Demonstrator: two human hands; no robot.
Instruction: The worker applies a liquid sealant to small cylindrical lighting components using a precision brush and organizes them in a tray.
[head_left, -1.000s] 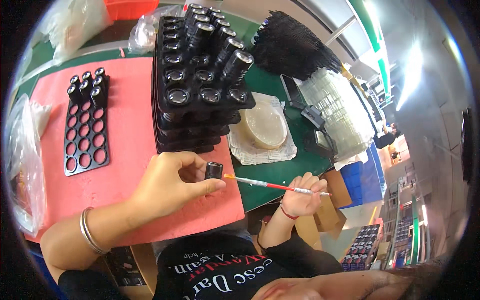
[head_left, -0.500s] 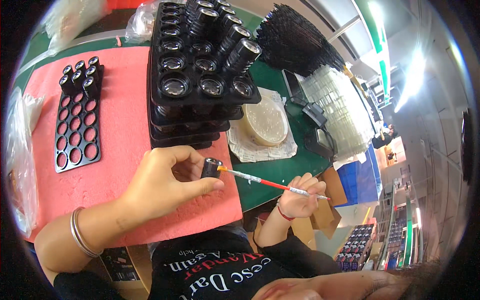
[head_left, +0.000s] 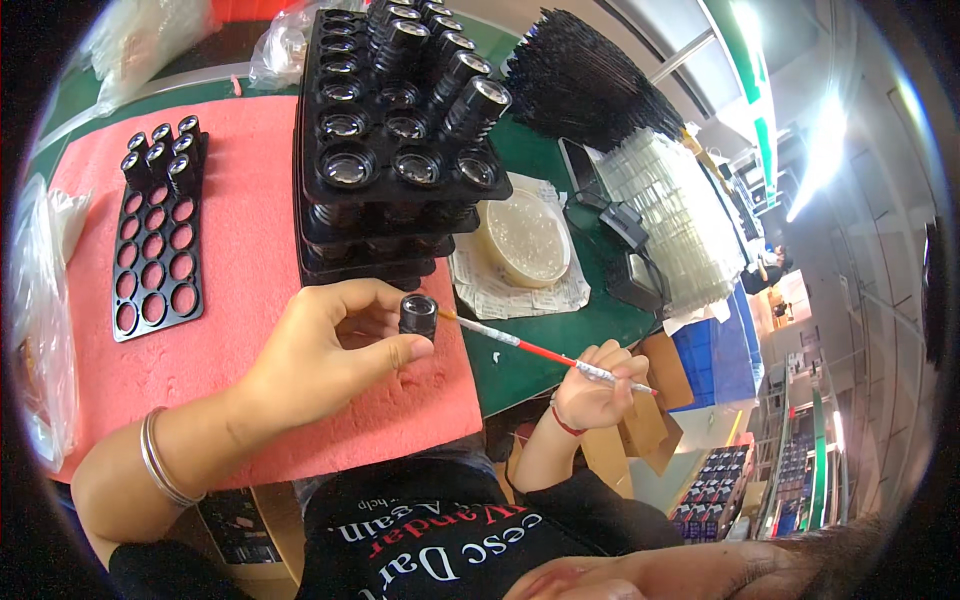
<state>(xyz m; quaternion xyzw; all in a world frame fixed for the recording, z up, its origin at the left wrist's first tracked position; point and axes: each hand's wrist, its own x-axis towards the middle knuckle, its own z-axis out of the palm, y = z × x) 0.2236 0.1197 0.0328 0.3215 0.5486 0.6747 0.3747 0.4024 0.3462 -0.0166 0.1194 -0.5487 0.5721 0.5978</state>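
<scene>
Over the pink mat (head_left: pixel 250 220), right edge: left hand (head_left: pixel 315 345), thumb and fingers pinching a short black cylinder (head_left: pixel 418 318).
Black cylinder: at the left hand's right, well left of the right hand (head_left: pixel 597 385); long axis near upright, glassy end up.
Thin brush (head_left: pixel 545 352): pinched in the right hand's curled fingers, slanting up and leftward, tip toward the cylinder's side, contact unclear.
</scene>
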